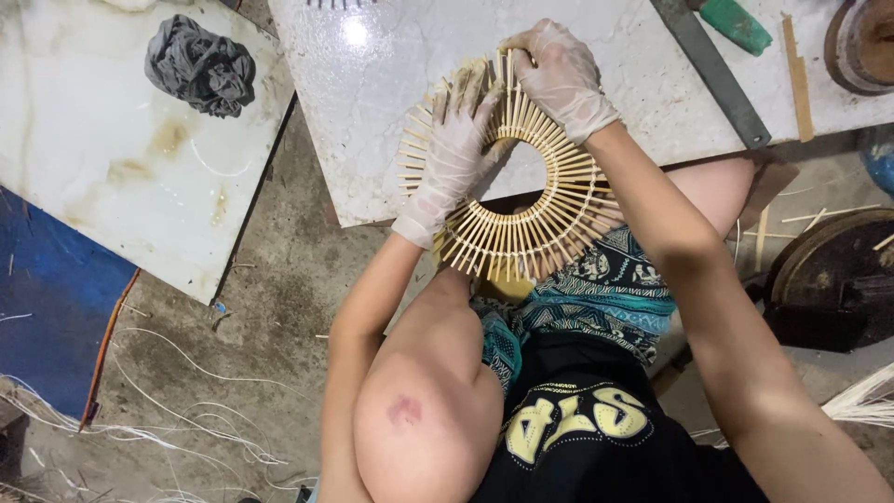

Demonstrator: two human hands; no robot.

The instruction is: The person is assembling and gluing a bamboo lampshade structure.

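A round ring of short bamboo sticks [521, 237], fanned out like sun rays, lies half on the white marble slab [372, 112] and half over my lap. My left hand [453, 154], in a thin pale glove, presses flat on the ring's left side. My right hand [559, 74], also gloved, grips the ring's top edge where the sticks stand up. Both hands touch the ring at once.
A crumpled grey cloth [201, 65] lies on a second white slab [102, 177] at the left. A metal ruler [712, 70], a green handle [736, 23] and a wooden strip [797, 79] rest at the right. Loose white fibres [186, 428] litter the concrete floor.
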